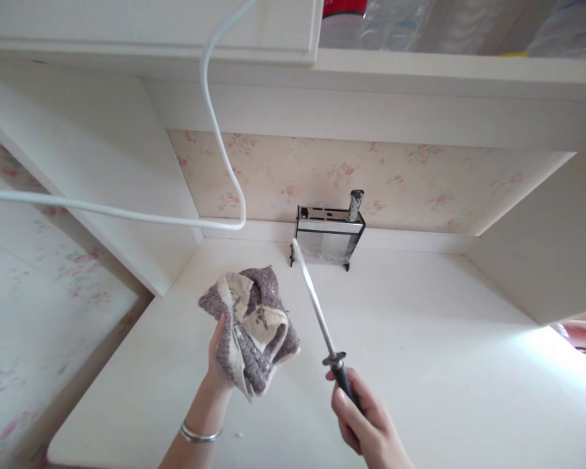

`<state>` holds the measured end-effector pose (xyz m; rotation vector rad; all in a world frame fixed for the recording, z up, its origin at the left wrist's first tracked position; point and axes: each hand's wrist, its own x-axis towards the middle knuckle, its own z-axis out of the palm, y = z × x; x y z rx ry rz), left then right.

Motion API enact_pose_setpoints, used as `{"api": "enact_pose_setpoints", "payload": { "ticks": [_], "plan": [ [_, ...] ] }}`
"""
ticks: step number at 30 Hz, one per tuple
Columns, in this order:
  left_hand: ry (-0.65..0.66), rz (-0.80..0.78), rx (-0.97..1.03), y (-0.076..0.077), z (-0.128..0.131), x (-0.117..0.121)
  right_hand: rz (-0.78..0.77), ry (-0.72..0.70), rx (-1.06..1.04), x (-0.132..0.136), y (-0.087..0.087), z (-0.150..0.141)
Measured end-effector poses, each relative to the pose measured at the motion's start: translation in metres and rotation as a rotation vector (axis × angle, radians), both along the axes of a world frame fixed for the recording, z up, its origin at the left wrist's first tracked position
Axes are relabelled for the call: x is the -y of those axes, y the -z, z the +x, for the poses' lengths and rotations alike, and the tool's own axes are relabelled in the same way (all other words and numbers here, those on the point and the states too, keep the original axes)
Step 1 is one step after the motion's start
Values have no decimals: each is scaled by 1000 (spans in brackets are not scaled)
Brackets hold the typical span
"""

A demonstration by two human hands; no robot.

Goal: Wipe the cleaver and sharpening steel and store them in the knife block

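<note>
A crumpled brown-and-cream cloth [261,332] lies over my left hand [218,361]; the thumb grips its side, and most of the fingers are hidden beneath it. My right hand [364,417] is closed around the black handle of a honing steel [315,303]. The steel's rod points up and away, its tip overlapping the lower left of a knife block [329,238] in my view. That block has a slotted black top, clear-looking sides and one dark-handled utensil [355,203] standing in it. Cloth and steel are apart.
The knife block stands at the back of a white counter [420,365], against floral wallpaper [400,176]. A white cable [215,124] loops across the upper left. Overhead is a white cabinet [141,26] with an open shelf of plastic-wrapped items [395,26]. White panels flank both sides.
</note>
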<state>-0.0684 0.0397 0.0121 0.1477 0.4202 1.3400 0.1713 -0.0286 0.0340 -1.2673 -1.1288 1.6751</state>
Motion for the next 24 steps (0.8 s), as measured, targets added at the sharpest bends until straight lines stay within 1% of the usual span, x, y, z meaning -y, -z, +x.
{"api": "enact_pose_setpoints", "payload": {
  "ticks": [2,3,5,7,9,11,13,16,18,20,22,24],
  "plan": [
    [33,-56,-30,3,12,6,83,-39,94,-8,0,-28],
    [52,-84,-52,3,17,8,133,-72,158,-10,3,-40],
    [58,-136,-131,3,25,10,240,-133,329,-11,15,-59],
    [-13,-151,-253,1,31,10,361,-150,521,-8,32,-70],
    [-103,-146,-351,1,38,9,485,-113,687,-2,47,-73],
    [-162,-142,-382,1,45,7,589,-63,776,3,55,-71],
    [-196,-147,-386,0,50,6,655,-33,776,5,55,-67],
    [-217,-125,-403,-4,55,2,682,12,701,5,47,-60],
    [-200,-108,-402,-7,56,-2,665,58,638,5,42,-55],
    [-176,-102,-397,-11,56,-6,632,105,579,7,42,-50],
    [-159,-100,-397,-13,55,-10,585,129,533,11,45,-44],
    [-153,-96,-404,-14,54,-14,536,143,507,18,53,-37]
  ]
}}
